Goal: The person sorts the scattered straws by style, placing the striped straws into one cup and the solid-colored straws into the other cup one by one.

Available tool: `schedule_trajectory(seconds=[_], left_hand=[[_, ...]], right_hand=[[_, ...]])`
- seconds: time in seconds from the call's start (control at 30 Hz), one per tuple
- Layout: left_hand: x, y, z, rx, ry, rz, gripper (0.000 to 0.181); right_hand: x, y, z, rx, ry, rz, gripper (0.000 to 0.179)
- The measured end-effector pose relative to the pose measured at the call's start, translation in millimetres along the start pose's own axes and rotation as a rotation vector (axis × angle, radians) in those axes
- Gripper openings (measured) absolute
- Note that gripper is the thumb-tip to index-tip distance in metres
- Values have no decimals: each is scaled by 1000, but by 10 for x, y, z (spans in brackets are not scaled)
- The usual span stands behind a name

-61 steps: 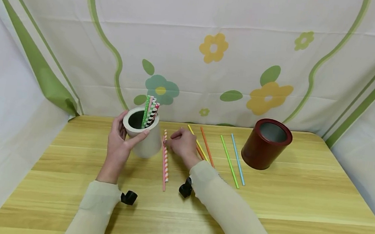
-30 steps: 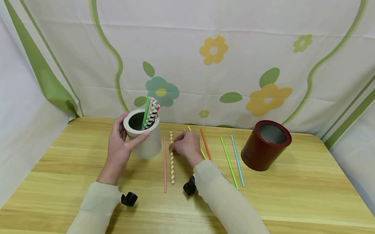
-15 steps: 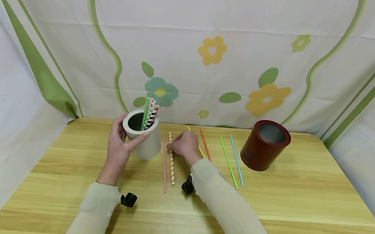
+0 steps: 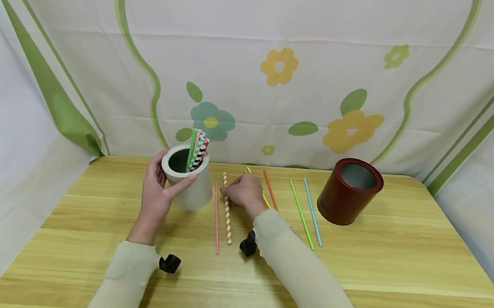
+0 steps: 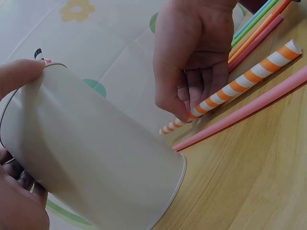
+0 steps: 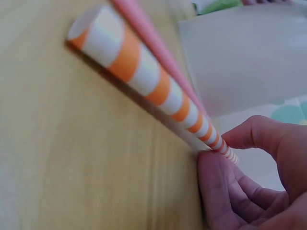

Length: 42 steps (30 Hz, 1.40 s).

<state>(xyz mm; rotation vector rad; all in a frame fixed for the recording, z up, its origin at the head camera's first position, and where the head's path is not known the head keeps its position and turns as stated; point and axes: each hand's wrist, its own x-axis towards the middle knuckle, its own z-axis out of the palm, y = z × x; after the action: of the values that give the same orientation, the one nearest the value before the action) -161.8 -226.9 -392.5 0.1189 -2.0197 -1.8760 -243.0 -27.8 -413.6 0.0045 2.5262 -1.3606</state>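
Observation:
My left hand (image 4: 155, 199) holds the white can (image 4: 195, 193) around its side, thumb near the rim. Several patterned paper straws (image 4: 198, 150), green, pink and black-striped, stand in that can and lean to its right side. My right hand (image 4: 245, 191) pinches an orange-and-white striped straw (image 4: 227, 221) near its far end, between thumb and fingertips, as the right wrist view shows. This striped straw (image 6: 163, 91) is at or just over the tabletop. A plain pink straw (image 4: 217, 225) lies on the table between the can and the striped straw.
A dark red can (image 4: 343, 198) stands at the right with no straws visible inside. Between it and my right hand lie a blue straw (image 4: 313, 212), a lime green straw (image 4: 301, 214), an orange straw (image 4: 271, 190) and a yellow straw (image 4: 266, 200). Behind the table hangs a flowered cloth (image 4: 237, 73).
Two seconds ago the striped straw lay against the pink one; my right hand has shifted it to the right, leaving a gap. Over the last half second little moves. My left hand keeps its place.

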Motion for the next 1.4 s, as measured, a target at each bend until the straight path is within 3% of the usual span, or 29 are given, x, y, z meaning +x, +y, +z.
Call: schedule_trajectory(seconds=[0.23,0.47,0.73,1.13,1.4], left_hand=[[-4,-3,7,-2,-1,-6,92],[-9,-19,-1,1,5,-9,90],[-15,-16,-2,0,3,-6,89],[-14,3,9,-9,3,1,91],[-13,-2,11,-4,2,1,91]], right_hand=[[-11,82,-109,336,-87,38,21],[-7,122,-151,504,-114,29,29],[-35,114,-210,621,-34,25,31],[-211,58,-316,959,93,-59,20],[-290,6,-417,1035,175,-104,14]])
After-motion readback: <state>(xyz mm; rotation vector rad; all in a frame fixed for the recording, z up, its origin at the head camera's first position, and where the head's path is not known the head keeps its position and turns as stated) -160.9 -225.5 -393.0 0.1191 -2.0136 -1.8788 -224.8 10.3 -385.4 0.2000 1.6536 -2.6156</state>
